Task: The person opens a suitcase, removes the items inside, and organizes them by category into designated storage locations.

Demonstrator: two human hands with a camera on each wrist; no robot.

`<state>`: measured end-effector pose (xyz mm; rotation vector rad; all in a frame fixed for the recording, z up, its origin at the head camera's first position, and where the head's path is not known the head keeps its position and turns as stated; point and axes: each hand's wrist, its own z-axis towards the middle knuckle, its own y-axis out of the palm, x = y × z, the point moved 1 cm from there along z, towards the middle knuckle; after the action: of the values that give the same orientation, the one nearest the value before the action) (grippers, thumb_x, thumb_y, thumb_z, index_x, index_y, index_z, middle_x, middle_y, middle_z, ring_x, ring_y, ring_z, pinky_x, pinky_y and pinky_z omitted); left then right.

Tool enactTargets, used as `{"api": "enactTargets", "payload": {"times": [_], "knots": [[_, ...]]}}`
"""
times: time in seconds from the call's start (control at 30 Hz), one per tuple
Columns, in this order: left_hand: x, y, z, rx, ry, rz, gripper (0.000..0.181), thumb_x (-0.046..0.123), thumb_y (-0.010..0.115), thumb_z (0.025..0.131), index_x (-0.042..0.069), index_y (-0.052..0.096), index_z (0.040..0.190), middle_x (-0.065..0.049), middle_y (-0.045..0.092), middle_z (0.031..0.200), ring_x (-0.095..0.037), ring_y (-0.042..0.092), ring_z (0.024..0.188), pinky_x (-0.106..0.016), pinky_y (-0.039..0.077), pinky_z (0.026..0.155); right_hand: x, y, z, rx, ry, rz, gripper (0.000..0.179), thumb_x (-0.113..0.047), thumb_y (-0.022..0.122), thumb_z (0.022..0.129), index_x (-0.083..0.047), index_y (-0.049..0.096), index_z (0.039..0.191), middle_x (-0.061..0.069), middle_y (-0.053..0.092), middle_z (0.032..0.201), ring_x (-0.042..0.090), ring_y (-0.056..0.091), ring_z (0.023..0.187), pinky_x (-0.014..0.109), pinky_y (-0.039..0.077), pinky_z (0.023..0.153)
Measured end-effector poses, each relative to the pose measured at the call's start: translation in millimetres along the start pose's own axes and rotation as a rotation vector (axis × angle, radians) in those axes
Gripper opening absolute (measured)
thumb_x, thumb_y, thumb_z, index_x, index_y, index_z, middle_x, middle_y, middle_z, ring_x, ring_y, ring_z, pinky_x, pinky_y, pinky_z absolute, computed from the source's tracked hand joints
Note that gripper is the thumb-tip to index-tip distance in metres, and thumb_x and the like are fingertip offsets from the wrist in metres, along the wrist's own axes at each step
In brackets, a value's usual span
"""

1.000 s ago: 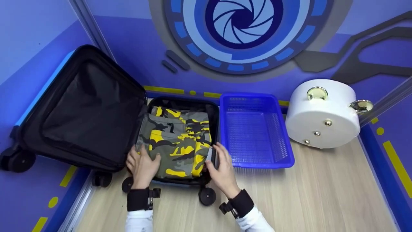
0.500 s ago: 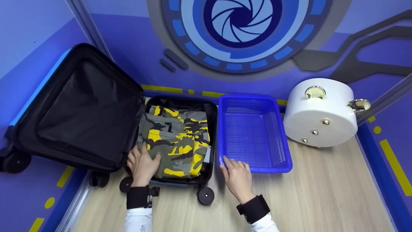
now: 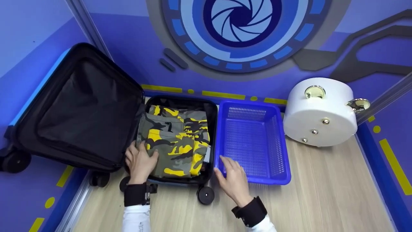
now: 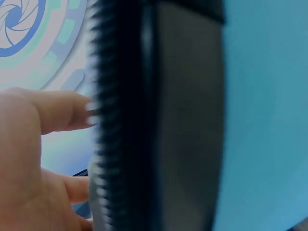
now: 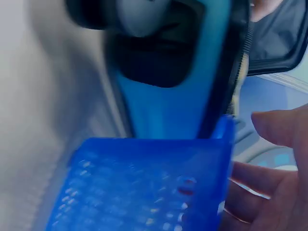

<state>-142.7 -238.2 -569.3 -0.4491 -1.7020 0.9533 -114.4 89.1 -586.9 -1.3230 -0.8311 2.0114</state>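
Observation:
A folded yellow, grey and black camouflage garment (image 3: pixel 180 145) lies in the base of the opened black suitcase (image 3: pixel 213 112). My left hand (image 3: pixel 140 162) rests at the garment's near left edge, fingers spread, beside the suitcase hinge. Its fingertips are partly hidden behind the zipped edge (image 4: pixel 103 144) in the left wrist view. My right hand (image 3: pixel 235 180) is at the near left corner of a blue plastic basket (image 3: pixel 286 161). In the right wrist view its fingers are behind the basket wall (image 5: pixel 144 183), and the thumb (image 5: pixel 274 127) stands apart from the rim.
The suitcase lid (image 3: pixel 87 109) leans open at the left, against the wall. A white drum-shaped object (image 3: pixel 318 125) with gold fittings stands right of the basket. Blue patterned walls enclose the wooden surface (image 3: pixel 322 187). A suitcase wheel (image 3: pixel 206 195) sticks out in front.
My right hand has left the suitcase's right edge and gone to the basket. The basket has shifted toward me, away from the back wall. My left hand has stayed nearly in place.

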Motion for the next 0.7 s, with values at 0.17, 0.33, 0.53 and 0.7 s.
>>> {"api": "enactTargets", "payload": {"times": [0.17,0.33,0.53,0.7], "knots": [[2.7,-6.5,8.5,-0.026,-0.004,0.024,0.073,0.034,0.060,0.101,-0.002,0.034,0.159,-0.033,0.009,0.165,-0.054,0.003,0.152,-0.068,0.009,0.119,-15,1,31.4,-0.078,0.037,0.284,0.055,-0.022,0.070,0.098,0.001,0.055,0.146,0.021,0.061,0.139,0.038,0.065,0.117,0.054,0.052,0.100],[5.1,-10.2,18.3,-0.110,-0.016,0.083,0.076,0.037,0.057,0.102,0.001,0.028,0.162,-0.034,0.013,0.165,-0.053,0.002,0.152,-0.070,0.007,0.117,-26,11,57.2,-0.226,0.156,0.529,0.067,-0.024,0.068,0.099,0.005,0.042,0.154,0.027,0.048,0.152,0.043,0.059,0.129,0.051,0.052,0.103],[5.4,-9.8,21.9,-0.130,-0.019,0.098,0.077,0.037,0.059,0.101,0.005,0.027,0.163,-0.030,0.018,0.166,-0.051,0.005,0.151,-0.068,0.008,0.115,-36,31,70.5,-0.308,0.362,0.657,0.086,-0.030,0.070,0.095,0.002,0.026,0.162,0.030,0.026,0.165,0.043,0.030,0.151,0.055,0.026,0.122],[4.2,-5.7,19.1,-0.148,-0.056,0.065,0.082,0.037,0.062,0.100,0.010,0.022,0.166,-0.026,0.016,0.168,-0.056,0.013,0.149,-0.073,0.019,0.113,-35,49,77.4,-0.377,0.512,0.861,0.091,-0.027,0.070,0.094,-0.003,0.018,0.165,0.026,0.015,0.170,0.041,0.027,0.152,0.056,0.025,0.122]]}}
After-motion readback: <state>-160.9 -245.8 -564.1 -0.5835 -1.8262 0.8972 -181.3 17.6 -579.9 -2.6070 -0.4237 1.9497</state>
